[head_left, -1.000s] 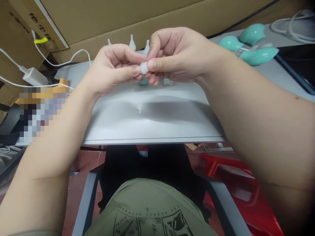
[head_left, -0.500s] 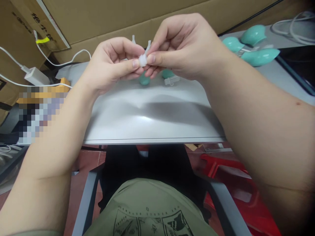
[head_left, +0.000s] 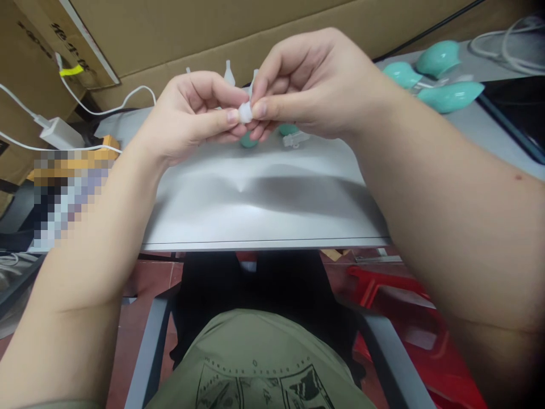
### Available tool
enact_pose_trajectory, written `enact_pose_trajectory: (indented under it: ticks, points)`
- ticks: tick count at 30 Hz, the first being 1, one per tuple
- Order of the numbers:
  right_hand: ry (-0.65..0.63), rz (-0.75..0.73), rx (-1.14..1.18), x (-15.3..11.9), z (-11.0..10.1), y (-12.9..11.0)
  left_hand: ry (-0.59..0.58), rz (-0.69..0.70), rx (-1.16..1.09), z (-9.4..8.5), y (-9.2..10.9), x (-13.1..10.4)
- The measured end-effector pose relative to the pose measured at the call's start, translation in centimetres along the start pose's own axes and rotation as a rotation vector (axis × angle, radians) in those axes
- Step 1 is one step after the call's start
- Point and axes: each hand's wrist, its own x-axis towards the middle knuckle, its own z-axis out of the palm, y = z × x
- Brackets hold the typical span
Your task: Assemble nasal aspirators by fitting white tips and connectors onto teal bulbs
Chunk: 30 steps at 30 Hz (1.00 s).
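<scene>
Between my two hands is a small white translucent plastic piece [head_left: 246,112], pinched from both sides above the table. My left hand [head_left: 198,111] grips its left side with thumb and fingertips. From the right, my right hand [head_left: 298,91] pinches it with thumb and forefinger. Behind the fingers stand white narrow-tipped pieces [head_left: 230,74], partly hidden. Just below the hands a teal rounded part [head_left: 248,140] shows. Beside it on the table lies a clear plastic piece [head_left: 296,140], with another teal part [head_left: 288,129] mostly covered by my right hand.
Several glossy teal shells [head_left: 451,96] lie at the back right near a dark flat device [head_left: 515,113] and a coiled white cable [head_left: 511,45]. A white charger [head_left: 63,134] with cords is at the left. Cardboard [head_left: 170,34] stands behind the table [head_left: 264,227]. A red plastic stool [head_left: 409,318] is below right.
Both hands still pinch the white piece, which has shifted slightly down and left in view. More of the white narrow-tipped pieces behind shows now.
</scene>
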Motion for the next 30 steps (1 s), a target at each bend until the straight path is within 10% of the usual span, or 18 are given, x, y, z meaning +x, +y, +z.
enact_pose_trajectory:
  ticks: [30]
  points:
    - [-0.057,0.151,0.237,-0.31,0.26,0.68,-0.065,-0.027,0.021,-0.11,-0.28,0.58]
